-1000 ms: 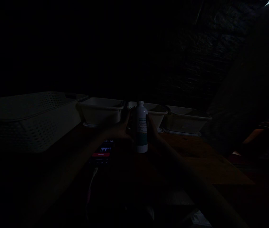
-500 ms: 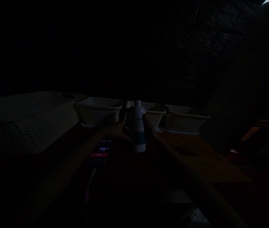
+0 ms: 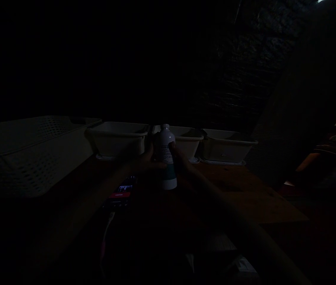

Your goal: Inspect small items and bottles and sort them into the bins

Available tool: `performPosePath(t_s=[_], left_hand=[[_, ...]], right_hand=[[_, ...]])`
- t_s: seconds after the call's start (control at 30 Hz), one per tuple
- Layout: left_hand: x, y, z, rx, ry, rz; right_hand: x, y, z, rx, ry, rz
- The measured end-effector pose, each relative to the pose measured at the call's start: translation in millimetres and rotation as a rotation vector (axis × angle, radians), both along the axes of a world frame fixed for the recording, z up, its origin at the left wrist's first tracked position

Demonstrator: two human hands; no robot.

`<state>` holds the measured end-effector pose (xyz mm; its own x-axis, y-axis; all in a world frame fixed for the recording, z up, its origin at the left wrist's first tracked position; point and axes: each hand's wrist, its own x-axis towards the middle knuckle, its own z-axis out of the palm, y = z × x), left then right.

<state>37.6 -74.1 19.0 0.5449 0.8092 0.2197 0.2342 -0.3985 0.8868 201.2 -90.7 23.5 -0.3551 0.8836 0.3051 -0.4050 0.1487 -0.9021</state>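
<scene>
A white bottle [image 3: 168,184] with a blue-green band and small print on its label stands upright on the wooden table, in very dim light. My left hand [image 3: 148,161] is at its left side, the thumb laid across the front of the label. On the right side my right hand [image 3: 182,160] grips the bottle, its thumb near the shoulder. The fingers behind the bottle are hidden.
Behind the bottle stand several pale plastic tubs, among them a left tub [image 3: 117,144] and a right tub [image 3: 225,152]. A large perforated basket [image 3: 64,158] is at far left. A lit phone [image 3: 120,194] with a cable [image 3: 107,229] lies on the table [image 3: 245,202]. Another person sits at far right.
My left thumb has come across the front of the bottle. The whole view has shifted slightly, so things sit a little further left in it.
</scene>
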Motion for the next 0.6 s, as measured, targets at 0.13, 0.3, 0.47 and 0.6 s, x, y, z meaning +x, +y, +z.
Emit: performPosePath(t_s=[0.13, 0.3, 0.47, 0.6], left_hand=[[-2, 4, -1.0, -0.033, -0.026, -0.012], [1, -3, 0.0, -0.040, -0.062, 0.031], [5, -11, 3.1, -0.011, -0.107, 0.019], [6, -13, 7.7, 0.031, -0.109, 0.002]], right_hand=[[0, -11, -2.4, 0.026, -0.004, -0.015], [-3, -17, -3.6, 0.056, 0.004, -0.085], [-4, -13, -4.0, 0.063, 0.017, -0.120], [-4, -11, -5.3, 0.048, 0.003, -0.063]])
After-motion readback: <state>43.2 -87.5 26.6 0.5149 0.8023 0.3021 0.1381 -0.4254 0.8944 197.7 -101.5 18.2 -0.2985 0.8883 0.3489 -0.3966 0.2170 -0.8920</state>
